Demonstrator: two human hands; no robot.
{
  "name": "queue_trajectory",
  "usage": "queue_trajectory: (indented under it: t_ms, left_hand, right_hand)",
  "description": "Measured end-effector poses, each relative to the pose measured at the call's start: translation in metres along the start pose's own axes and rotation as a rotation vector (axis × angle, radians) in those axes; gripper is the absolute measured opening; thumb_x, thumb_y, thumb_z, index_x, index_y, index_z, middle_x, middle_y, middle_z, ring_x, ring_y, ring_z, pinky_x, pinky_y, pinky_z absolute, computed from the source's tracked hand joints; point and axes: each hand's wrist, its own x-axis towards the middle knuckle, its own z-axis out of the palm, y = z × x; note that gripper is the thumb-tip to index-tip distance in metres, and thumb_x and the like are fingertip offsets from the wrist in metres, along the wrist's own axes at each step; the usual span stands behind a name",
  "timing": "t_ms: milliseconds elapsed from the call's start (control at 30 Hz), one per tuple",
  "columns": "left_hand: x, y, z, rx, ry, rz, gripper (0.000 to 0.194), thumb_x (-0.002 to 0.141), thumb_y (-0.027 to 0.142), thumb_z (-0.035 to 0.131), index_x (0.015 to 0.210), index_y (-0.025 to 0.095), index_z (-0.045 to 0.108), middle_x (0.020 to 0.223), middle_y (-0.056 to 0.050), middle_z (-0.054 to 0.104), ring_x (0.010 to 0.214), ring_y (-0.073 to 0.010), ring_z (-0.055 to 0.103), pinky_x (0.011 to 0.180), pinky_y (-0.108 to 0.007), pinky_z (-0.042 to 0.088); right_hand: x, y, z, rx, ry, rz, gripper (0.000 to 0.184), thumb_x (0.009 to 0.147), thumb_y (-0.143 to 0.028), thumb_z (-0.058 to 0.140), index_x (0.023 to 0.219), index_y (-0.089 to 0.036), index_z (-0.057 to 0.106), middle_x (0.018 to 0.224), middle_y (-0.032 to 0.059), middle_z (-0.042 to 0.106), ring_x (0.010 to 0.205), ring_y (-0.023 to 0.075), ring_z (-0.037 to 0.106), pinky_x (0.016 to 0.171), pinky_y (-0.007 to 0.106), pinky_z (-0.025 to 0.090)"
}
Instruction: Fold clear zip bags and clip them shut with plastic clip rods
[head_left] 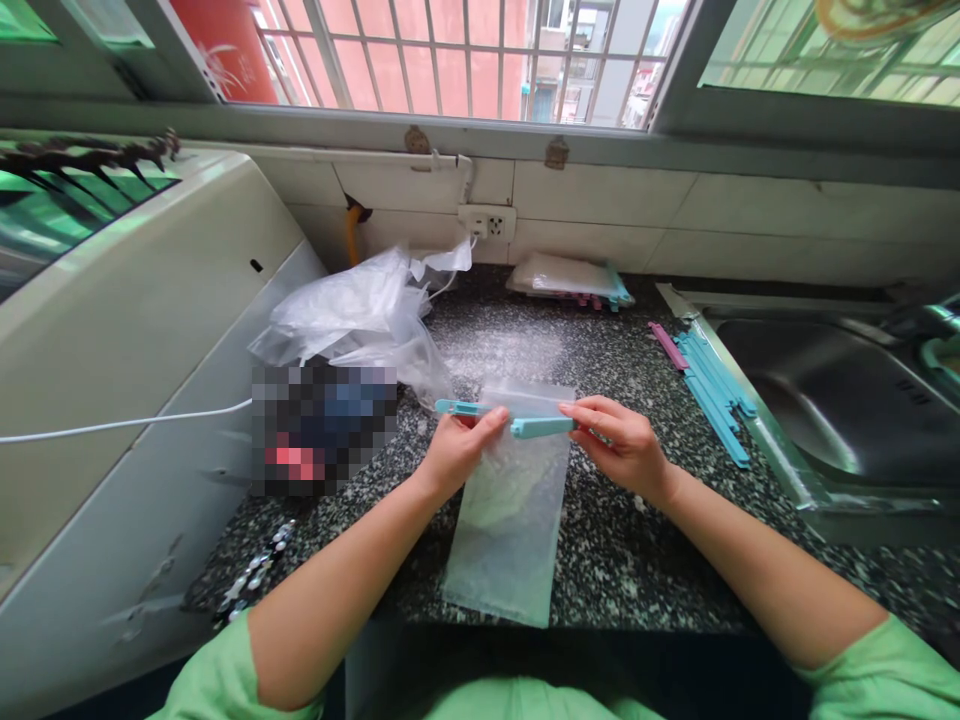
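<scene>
A clear plastic bag [506, 545] hangs flat over the front part of the counter, its top strip standing above my fingers. Across it near the top runs a light blue bag clip [541, 428], its two arms apart: one shows in front of the bag, the other sticks out to the left. My left hand [461, 445] pinches the bag and the left-hand arm of the clip, thumb on top. With its fingertips closed, my right hand [622, 440] grips the clip's right end at the bag's right edge.
Several blue clips [709, 385] and a pink clip [667, 347] lie beside the steel sink [832, 400]. A packet of clips [566, 275] rests by the wall under a socket [487, 224]. Crumpled plastic bags [360, 305] and a blurred-out object [322, 430] with a white cable are left.
</scene>
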Motion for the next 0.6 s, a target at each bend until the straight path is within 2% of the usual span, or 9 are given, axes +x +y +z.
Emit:
queue_trajectory:
  t_ms: [233, 467, 600]
  left_hand:
    - [-0.002, 0.003, 0.001, 0.063, -0.035, 0.048, 0.043, 0.066, 0.049, 0.062, 0.047, 0.017, 0.039, 0.048, 0.005, 0.033, 0.048, -0.0065, 0.029, 0.047, -0.022, 0.026]
    - [-0.006, 0.015, 0.004, 0.084, -0.049, 0.074, 0.045, 0.066, 0.052, 0.061, 0.047, 0.017, 0.042, 0.049, 0.005, 0.033, 0.049, -0.0069, 0.029, 0.046, -0.022, 0.028]
    - [-0.006, 0.015, 0.004, 0.081, -0.051, 0.08, 0.044, 0.064, 0.052, 0.064, 0.047, 0.017, 0.043, 0.048, 0.005, 0.034, 0.048, -0.0073, 0.03, 0.046, -0.022, 0.031]
  right_hand:
    - [0.002, -0.002, 0.0, 0.113, 0.014, 0.118, 0.027, 0.082, -0.017, 0.056, 0.107, -0.022, 0.064, 0.091, 0.007, 0.063, 0.08, 0.0141, 0.061, 0.067, 0.026, 0.053]
    - [-0.001, -0.003, 0.005, 0.371, 0.056, 0.451, 0.017, 0.076, -0.031, 0.064, 0.088, -0.02, 0.06, 0.079, 0.0027, 0.062, 0.068, 0.0119, 0.06, 0.064, 0.025, 0.054]
    - [0.001, -0.002, 0.006, 0.508, 0.062, 0.513, 0.019, 0.073, -0.035, 0.067, 0.082, -0.02, 0.06, 0.08, 0.0027, 0.062, 0.072, 0.0122, 0.06, 0.067, 0.025, 0.053]
